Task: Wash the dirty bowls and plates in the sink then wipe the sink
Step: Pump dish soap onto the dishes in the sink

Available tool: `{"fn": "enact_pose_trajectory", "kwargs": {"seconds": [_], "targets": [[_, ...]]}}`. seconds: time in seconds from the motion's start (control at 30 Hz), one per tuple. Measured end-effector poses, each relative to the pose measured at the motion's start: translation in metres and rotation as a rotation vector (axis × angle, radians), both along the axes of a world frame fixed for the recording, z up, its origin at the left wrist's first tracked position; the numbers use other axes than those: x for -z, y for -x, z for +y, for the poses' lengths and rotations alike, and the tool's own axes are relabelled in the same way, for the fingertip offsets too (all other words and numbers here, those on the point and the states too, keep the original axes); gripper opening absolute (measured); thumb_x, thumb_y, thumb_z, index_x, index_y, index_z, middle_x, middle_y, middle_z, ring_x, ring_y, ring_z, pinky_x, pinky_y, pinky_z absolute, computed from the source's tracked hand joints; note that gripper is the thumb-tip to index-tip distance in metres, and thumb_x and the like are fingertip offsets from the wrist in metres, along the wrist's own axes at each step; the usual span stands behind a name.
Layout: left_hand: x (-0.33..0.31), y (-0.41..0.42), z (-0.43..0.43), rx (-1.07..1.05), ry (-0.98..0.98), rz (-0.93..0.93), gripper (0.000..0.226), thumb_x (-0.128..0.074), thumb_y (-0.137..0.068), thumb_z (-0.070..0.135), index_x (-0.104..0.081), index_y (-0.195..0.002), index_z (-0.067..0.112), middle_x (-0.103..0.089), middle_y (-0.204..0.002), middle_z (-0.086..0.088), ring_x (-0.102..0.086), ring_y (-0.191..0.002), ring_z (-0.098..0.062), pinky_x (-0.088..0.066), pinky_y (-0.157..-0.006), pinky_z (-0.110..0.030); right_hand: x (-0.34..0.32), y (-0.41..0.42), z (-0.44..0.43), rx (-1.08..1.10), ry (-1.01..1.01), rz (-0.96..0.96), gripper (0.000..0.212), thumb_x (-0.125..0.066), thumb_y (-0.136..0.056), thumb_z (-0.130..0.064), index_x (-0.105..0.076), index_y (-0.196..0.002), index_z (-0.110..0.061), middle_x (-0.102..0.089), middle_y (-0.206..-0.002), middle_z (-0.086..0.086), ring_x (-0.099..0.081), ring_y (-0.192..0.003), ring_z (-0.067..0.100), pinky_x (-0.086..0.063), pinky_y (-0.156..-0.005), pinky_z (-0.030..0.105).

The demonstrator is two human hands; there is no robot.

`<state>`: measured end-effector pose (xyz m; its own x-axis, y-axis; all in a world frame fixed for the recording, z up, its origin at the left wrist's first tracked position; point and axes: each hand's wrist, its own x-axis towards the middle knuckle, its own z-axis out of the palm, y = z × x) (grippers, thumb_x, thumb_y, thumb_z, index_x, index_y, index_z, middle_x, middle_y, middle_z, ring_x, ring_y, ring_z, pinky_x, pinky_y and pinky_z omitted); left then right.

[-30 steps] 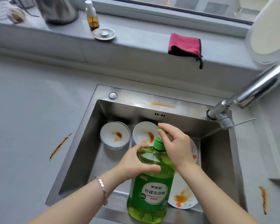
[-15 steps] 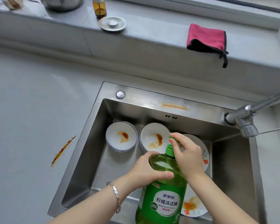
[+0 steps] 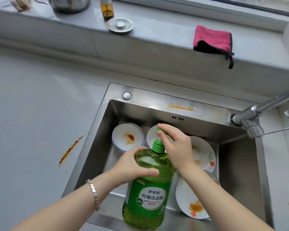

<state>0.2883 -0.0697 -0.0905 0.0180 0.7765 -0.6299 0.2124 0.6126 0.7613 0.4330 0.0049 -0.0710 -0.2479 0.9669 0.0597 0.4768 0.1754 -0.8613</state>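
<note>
A big green dish soap bottle (image 3: 148,195) is held over the steel sink (image 3: 237,165). My left hand (image 3: 132,167) grips its shoulder. My right hand (image 3: 175,145) rests on the green pump head, fingers curved over it. Inside the sink lie a white bowl (image 3: 127,137) with an orange stain, a second bowl (image 3: 151,137) partly hidden behind the pump, and two stained white plates (image 3: 204,154) (image 3: 188,204) at the right.
A pink cloth (image 3: 213,40) hangs over the sill behind the sink. The tap (image 3: 255,112) juts in from the right. On the sill stand a sink plug (image 3: 120,25) and a brown bottle (image 3: 106,9). Orange smears mark the counter (image 3: 72,148) and sink rim (image 3: 182,107).
The view has shifted slightly down and left. Both hands have stayed on the soap bottle, the right one on the pump, which now stands a little higher.
</note>
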Motion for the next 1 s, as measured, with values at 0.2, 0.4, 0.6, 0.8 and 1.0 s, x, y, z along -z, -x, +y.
{"fn": "enact_pose_trajectory", "kwargs": {"seconds": [0.2, 0.4, 0.6, 0.8, 1.0], "targets": [[-0.001, 0.03, -0.009, -0.074, -0.011, 0.028, 0.092, -0.086, -0.037, 0.045, -0.054, -0.121, 0.028, -0.068, -0.102, 0.009, -0.065, -0.092, -0.002, -0.053, -0.079, -0.019, 0.008, 0.038, -0.003, 0.037, 0.011, 0.061, 0.021, -0.064, -0.085, -0.008, -0.07, -0.105, -0.01, -0.061, -0.101, -0.013, -0.05, -0.101, -0.012, -0.035, -0.087, -0.003], [0.003, 0.029, -0.01, -0.113, 0.0, 0.013, 0.098, -0.081, -0.032, 0.051, -0.052, -0.123, 0.029, -0.067, -0.104, 0.008, -0.066, -0.093, -0.006, -0.055, -0.084, -0.027, 0.015, 0.036, -0.005, 0.016, 0.042, 0.056, 0.02, -0.064, -0.085, -0.006, -0.071, -0.103, -0.011, -0.062, -0.098, -0.015, -0.051, -0.093, -0.024, -0.037, -0.085, -0.002], [0.0, 0.029, -0.009, -0.106, 0.004, 0.037, 0.102, -0.08, -0.031, 0.055, -0.05, -0.125, 0.027, -0.065, -0.107, 0.008, -0.064, -0.096, -0.007, -0.054, -0.087, -0.029, 0.014, 0.034, -0.003, -0.024, 0.094, 0.026, 0.02, -0.063, -0.086, -0.009, -0.07, -0.104, -0.014, -0.062, -0.097, -0.018, -0.053, -0.095, -0.016, -0.039, -0.087, 0.002], [-0.01, 0.018, -0.01, -0.047, -0.06, 0.064, 0.093, -0.087, -0.038, 0.045, -0.051, -0.122, 0.032, -0.064, -0.108, 0.013, -0.061, -0.098, -0.002, -0.052, -0.087, -0.025, -0.02, 0.015, -0.002, 0.017, 0.221, 0.126, 0.023, -0.069, -0.082, -0.015, -0.065, -0.098, -0.031, -0.065, -0.104, -0.01, -0.062, -0.1, 0.006, -0.05, -0.09, 0.026], [-0.012, -0.038, -0.008, 0.093, -0.191, 0.127, 0.093, -0.089, -0.043, 0.043, -0.041, -0.123, 0.044, -0.053, -0.118, 0.022, -0.05, -0.112, 0.0, -0.042, -0.097, -0.022, -0.062, -0.042, -0.017, 0.182, 0.278, -0.109, 0.021, -0.078, -0.07, -0.034, -0.068, -0.086, -0.027, -0.068, -0.078, -0.013, -0.063, -0.074, 0.001, -0.05, -0.067, 0.019]]}}
